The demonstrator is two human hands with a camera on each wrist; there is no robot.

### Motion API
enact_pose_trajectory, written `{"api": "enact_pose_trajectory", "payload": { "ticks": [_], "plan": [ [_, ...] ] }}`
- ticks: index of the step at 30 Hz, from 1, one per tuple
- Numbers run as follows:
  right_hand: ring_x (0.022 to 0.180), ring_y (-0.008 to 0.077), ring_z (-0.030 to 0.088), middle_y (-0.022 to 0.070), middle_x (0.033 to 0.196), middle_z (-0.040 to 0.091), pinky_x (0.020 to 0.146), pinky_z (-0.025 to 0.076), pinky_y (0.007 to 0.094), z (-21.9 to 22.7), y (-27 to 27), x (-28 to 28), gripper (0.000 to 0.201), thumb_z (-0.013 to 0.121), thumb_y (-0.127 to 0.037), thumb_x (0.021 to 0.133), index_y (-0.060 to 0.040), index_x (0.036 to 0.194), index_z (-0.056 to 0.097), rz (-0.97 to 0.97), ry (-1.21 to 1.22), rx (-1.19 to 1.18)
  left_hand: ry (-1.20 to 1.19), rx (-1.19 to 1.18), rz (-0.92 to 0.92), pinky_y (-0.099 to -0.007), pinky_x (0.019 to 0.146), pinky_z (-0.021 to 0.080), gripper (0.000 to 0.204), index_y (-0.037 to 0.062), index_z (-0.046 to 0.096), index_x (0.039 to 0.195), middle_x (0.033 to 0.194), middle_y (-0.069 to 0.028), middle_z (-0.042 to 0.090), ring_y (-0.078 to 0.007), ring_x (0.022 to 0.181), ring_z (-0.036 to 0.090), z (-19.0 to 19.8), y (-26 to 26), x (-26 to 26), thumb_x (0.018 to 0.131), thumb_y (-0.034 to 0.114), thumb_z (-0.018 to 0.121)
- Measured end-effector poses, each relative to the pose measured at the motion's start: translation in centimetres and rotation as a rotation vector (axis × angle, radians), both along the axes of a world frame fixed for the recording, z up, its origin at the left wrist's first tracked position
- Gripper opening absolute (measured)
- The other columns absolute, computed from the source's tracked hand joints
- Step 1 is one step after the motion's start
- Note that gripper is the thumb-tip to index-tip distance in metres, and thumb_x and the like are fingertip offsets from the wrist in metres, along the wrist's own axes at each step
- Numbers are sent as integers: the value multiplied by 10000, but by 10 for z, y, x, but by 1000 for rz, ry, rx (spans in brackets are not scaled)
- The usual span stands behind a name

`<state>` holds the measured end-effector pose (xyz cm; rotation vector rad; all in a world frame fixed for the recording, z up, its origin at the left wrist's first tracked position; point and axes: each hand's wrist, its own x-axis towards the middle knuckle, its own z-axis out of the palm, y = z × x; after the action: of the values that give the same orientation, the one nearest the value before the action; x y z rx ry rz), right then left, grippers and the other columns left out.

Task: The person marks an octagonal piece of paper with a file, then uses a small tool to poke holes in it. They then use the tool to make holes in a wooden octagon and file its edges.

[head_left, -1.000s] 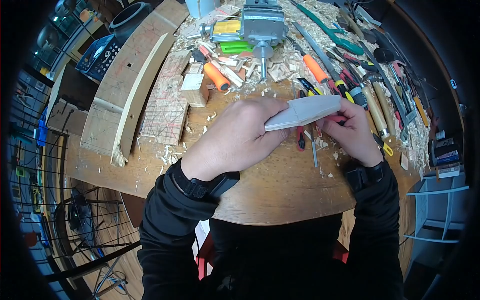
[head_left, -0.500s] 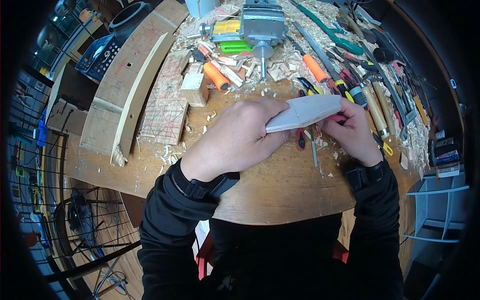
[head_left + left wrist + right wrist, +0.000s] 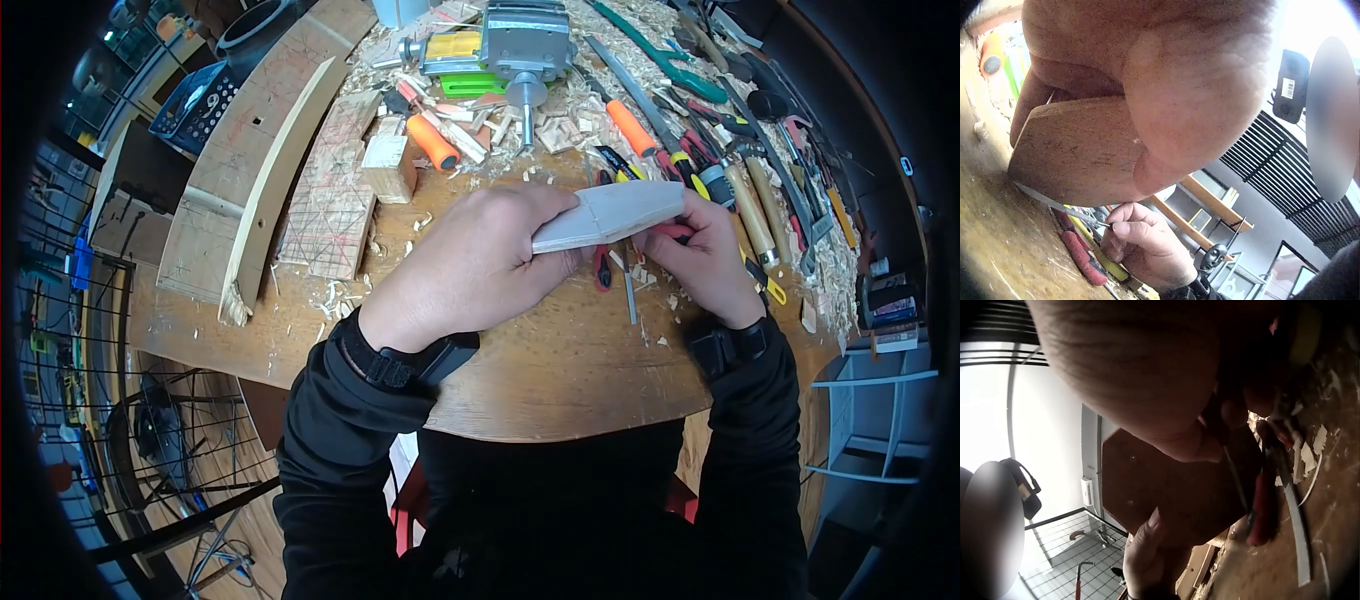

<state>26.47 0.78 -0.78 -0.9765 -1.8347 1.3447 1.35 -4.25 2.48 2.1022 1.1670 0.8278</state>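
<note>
My left hand (image 3: 470, 262) grips a flat, pale wooden piece (image 3: 625, 208) with angled corners and a pencil line across its top, fingers on one face and thumb on the other. The piece is tilted above the bench. At its far end is my right hand (image 3: 712, 262), pinching a slim metal file (image 3: 1063, 206) between thumb and fingers. In the left wrist view the file runs along the lower edge of the wood. The right wrist view shows the underside of the wooden piece (image 3: 1172, 487) with two small holes. Red-handled pliers (image 3: 1085, 259) lie on the bench beneath.
A vise (image 3: 525, 45) stands at the back among shavings and offcuts. Orange-handled tools (image 3: 432, 142), a wooden block (image 3: 388, 168) and a marked board (image 3: 328, 210) lie left of centre; a long curved wooden strip (image 3: 275, 190) is farther left. Many hand tools crowd the right side.
The head view has tilted slightly, so the bench sits a little higher in it. Both hands keep their hold, with the wooden piece in nearly the same place.
</note>
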Motion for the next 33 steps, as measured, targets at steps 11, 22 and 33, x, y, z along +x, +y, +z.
{"api": "enact_pose_trajectory", "payload": {
  "ticks": [11, 22, 33],
  "plan": [
    [958, 91, 630, 53, 1040, 676, 858, 506, 237, -2, 1, 0, 279, 642, 52, 861, 31, 1138, 616, -12, -2, -5, 52, 34, 3, -361, 780, 516, 362, -50, 619, 1171, 990, -226, 677, -325, 893, 678, -1, 1, -1, 881, 155, 690],
    [883, 65, 612, 20, 943, 652, 781, 498, 212, -8, 4, 5, 185, 680, 23, 854, 24, 1029, 621, -31, -21, 26, -84, -110, 33, -317, 777, 501, 341, -48, 615, 1187, 953, -131, 697, -189, 874, 660, -6, 3, -4, 930, 173, 648],
    [787, 35, 569, -11, 863, 604, 695, 456, 177, -5, 3, 5, 129, 689, -37, 885, -4, 973, 601, -8, -51, 31, -223, -29, 146, -359, 620, 457, 311, -27, 634, 994, 700, -153, 604, -209, 645, 569, -17, 12, -6, 979, 276, 564]
  ]
}}
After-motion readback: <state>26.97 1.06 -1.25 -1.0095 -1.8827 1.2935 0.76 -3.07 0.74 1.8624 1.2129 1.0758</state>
